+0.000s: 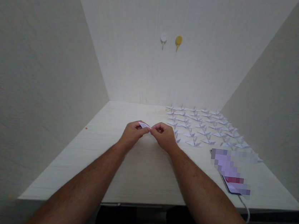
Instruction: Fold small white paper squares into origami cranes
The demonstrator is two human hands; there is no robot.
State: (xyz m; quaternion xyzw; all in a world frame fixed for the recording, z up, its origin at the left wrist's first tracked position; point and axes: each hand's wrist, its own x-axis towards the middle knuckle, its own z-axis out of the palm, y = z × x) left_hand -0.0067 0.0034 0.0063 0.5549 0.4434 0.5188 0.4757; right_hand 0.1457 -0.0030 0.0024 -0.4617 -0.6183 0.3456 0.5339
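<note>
Both my hands meet over the middle of a pale wooden desk (93,156). My left hand (132,133) and my right hand (165,135) pinch a small folded piece of white paper (145,126) between their fingertips, holding it just above the desk top. Both hands are closed on it. To the right of my right hand lie several folded white paper cranes (204,127) in rows, reaching to the back right corner.
A phone (232,179) with a white cable (245,207) lies flat at the front right of the desk. White walls enclose the desk on three sides. Two round hooks, one white (163,38) and one yellow (178,40), hang on the back wall.
</note>
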